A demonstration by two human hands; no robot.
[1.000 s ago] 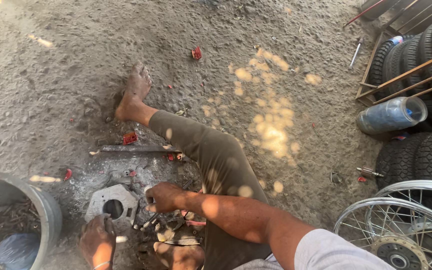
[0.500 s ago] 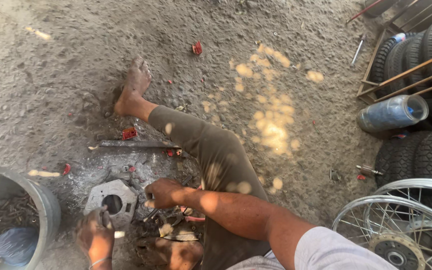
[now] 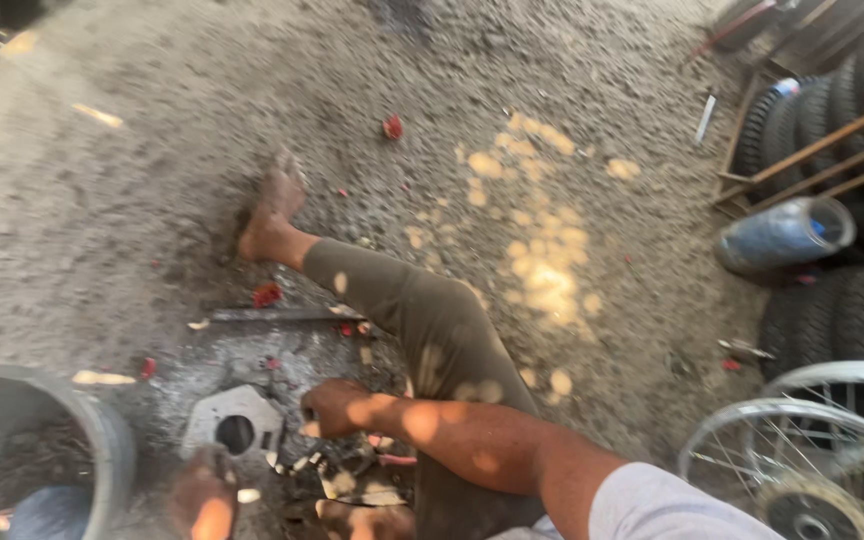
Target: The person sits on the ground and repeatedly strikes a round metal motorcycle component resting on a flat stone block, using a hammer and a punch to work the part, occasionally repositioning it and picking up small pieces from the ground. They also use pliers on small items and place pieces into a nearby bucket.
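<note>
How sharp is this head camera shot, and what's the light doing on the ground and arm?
Head view: motion-blurred throughout, worst at the left hand and the foot; dappled sun patches fall on the dirt ground and the right forearm; the rest lies in shade, with no glare.

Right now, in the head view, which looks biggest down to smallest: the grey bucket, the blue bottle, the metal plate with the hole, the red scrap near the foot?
1. Grey bucket, though cut off by the frame and nearest the camera.
2. Blue bottle.
3. Metal plate, close to the bottle in apparent size, so unsure.
4. Red scrap.
</note>
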